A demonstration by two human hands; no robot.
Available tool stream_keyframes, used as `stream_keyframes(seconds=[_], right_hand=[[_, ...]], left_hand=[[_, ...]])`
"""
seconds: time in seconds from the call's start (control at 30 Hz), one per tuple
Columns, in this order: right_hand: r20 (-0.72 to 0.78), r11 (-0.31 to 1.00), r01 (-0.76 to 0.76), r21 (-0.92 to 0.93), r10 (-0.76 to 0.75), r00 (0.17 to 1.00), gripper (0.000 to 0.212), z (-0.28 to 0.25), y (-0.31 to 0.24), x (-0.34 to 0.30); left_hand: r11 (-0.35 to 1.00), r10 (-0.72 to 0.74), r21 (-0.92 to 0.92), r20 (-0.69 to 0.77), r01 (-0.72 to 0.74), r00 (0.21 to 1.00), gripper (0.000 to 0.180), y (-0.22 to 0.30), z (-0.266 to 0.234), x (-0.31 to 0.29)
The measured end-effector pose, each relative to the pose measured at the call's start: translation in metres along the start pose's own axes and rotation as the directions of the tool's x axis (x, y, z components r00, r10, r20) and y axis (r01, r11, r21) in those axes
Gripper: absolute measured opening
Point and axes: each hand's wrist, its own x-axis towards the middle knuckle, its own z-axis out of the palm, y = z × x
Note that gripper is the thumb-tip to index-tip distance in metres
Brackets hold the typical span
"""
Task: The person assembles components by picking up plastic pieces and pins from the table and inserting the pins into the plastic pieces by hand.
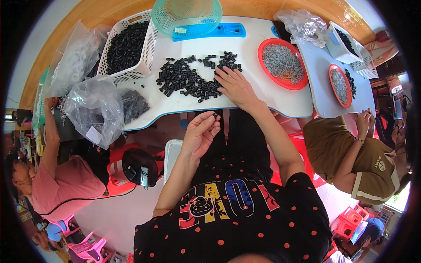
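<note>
black pieces [177,75] | white basket [148,55] left | red tray [262,59] right | colander [186,16] beyond

Small parts [175,79]: glossy black
Desk [245,97]: white top, blue edge
Basket [146,59]: white, patterned with rows of small holes
Colander [186,17]: translucent green, perforated all over
Tray [210,33]: bright blue
Round dish [280,81]: orange-red
Slender pieces [283,61]: silver-grey
Plastic bag [94,107]: clear, colourless
Wearer's shirt [245,232]: black ground, scattered orange-red dots, large red, yellow and blue lettering with black figures
Wearer's trousers [247,138]: plain black
Left neighbour's shirt [66,184]: plain pink
Right neighbour's shirt [377,177]: olive brown, cream sleeve band, pale emblem
Neighbouring desk [322,90]: pale blue-grey
Neighbouring dish [347,105]: orange-red
Stool [302,149]: bright red
Plastic chair [90,249]: hot pink
Floor [109,219]: pale pink
Wooden panel [258,9]: orange-brown grain
</note>
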Motion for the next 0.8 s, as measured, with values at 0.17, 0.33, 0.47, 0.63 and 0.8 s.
stream_keyframes(seconds=[0.17, 0.33, 0.47, 0.63, 0.8], right_hand=[[0.124, 0.994, 0.048, -0.100, -0.035, 0.992, 0.058, 0.002, 0.011, -0.017], [-0.048, 0.997, 0.070, -0.013, -0.071, 0.996, 0.043, 0.008, 0.036, -0.024], [-0.277, 0.971, -0.083, 0.225, 0.146, 0.950, 0.018, 0.007, 0.057, -0.002], [-0.177, 0.993, 0.055, 0.101, -0.037, 0.984, 0.013, 0.002, 0.064, 0.031], [-0.057, 0.983, 0.178, 0.036, -0.176, 0.983, 0.011, 0.000, 0.079, 0.061]], left_hand=[[1.000, 0.014, 0.004, -0.027, -0.014, 1.000, 0.020, 0.005, -0.015, -0.002], [1.000, -0.007, 0.026, 0.001, 0.007, 1.000, 0.020, 0.005, -0.013, 0.003], [1.000, -0.011, 0.028, 0.019, 0.011, 1.000, 0.020, 0.005, -0.012, 0.003], [1.000, 0.002, 0.022, -0.015, -0.001, 1.000, 0.019, 0.005, -0.013, -0.003], [0.999, -0.001, 0.032, 0.002, 0.001, 1.000, 0.020, 0.006, -0.013, -0.008]])
